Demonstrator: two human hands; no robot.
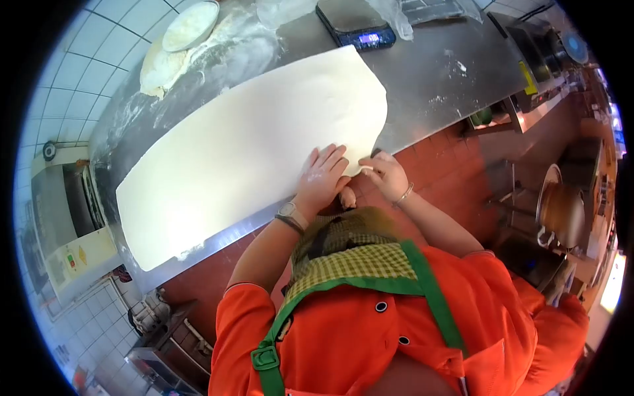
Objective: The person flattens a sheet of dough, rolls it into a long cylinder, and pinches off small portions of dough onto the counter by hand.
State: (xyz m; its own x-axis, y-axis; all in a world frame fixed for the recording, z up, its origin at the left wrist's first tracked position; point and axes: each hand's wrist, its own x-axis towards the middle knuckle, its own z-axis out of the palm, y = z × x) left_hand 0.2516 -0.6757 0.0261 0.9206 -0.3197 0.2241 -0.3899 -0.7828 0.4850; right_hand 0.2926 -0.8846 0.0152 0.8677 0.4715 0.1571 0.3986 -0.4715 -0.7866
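My right grip [388, 177] is clamped on the dough [251, 138] at its near edge; my left grip [319, 179] lies open on it, its long axis lower left to upper right.

The digital scale [356, 26] carries a lit blue display [373, 38] with pale digits, too small and glaring to read for certain. A yellow warning-style sign [82, 253] stands on the front panel of the white machine [89, 254]; any lettering on it is too small to make out
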